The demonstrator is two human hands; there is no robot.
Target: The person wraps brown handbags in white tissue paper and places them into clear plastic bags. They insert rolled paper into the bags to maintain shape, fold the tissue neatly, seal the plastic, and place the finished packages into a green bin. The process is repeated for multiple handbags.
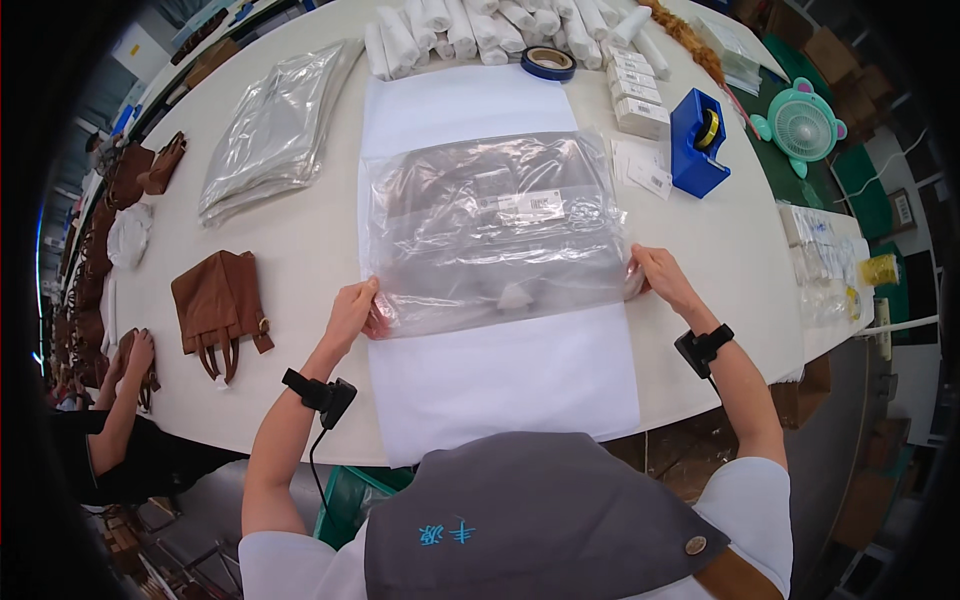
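A clear plastic bag [440,240] lies flat before me on a sheet of white paper [505,390]. Its near left corner is pinched in my left hand [355,308]. At the near right corner, my right hand [655,275] grips the same bag with bent fingers. Through the film a white label [540,206] shows near the middle, and a small whitish piece lies by the near edge. What else the bag contains is hard to make out under the glare.
Clear bags [280,125] are stacked at far left, above a brown handbag [222,300]. White rolls [480,30], blue tape [548,63] and small white boxes [636,95] line the back. A blue tape dispenser [697,150] and green fan [803,125] stand right. A co-worker's hand [138,350] shows at left.
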